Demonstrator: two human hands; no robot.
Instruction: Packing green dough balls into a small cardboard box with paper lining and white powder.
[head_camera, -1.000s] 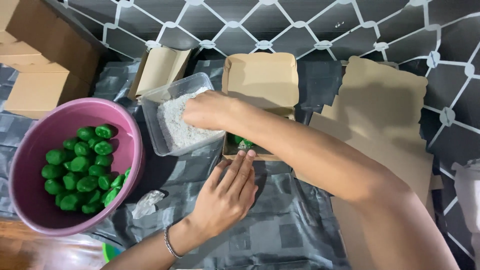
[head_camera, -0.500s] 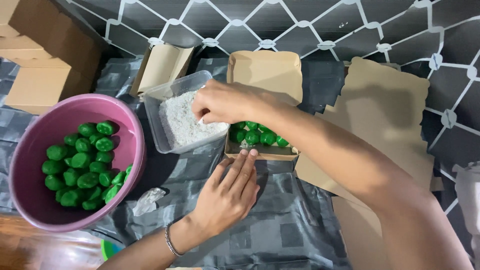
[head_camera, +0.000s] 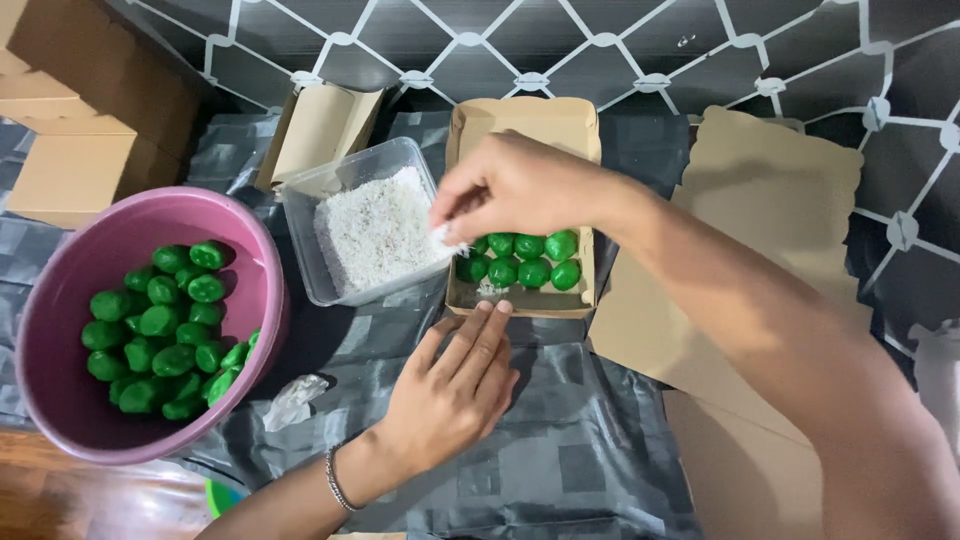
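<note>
Head view: right hand (head_camera: 520, 190) fingers (head_camera: 447, 232) pinch white shreds (head_camera: 445, 236).

One cam only, head-worn, looking steeply down and fwd over the person's own arms, close in. It's framing the pink bowl (head_camera: 60, 330) at left, the brown cardboard box (head_camera: 524, 120) at centre and flat cardboard sheets (head_camera: 770, 190) at right. No 2nd view, so nothing's overlapping.

Two hands (head_camera: 452, 390), one pink bowl (head_camera: 60, 300) heaped with green balls, one clear tub (head_camera: 310, 190), seven green balls (head_camera: 525, 258) in one open box (head_camera: 520, 118).
</note>
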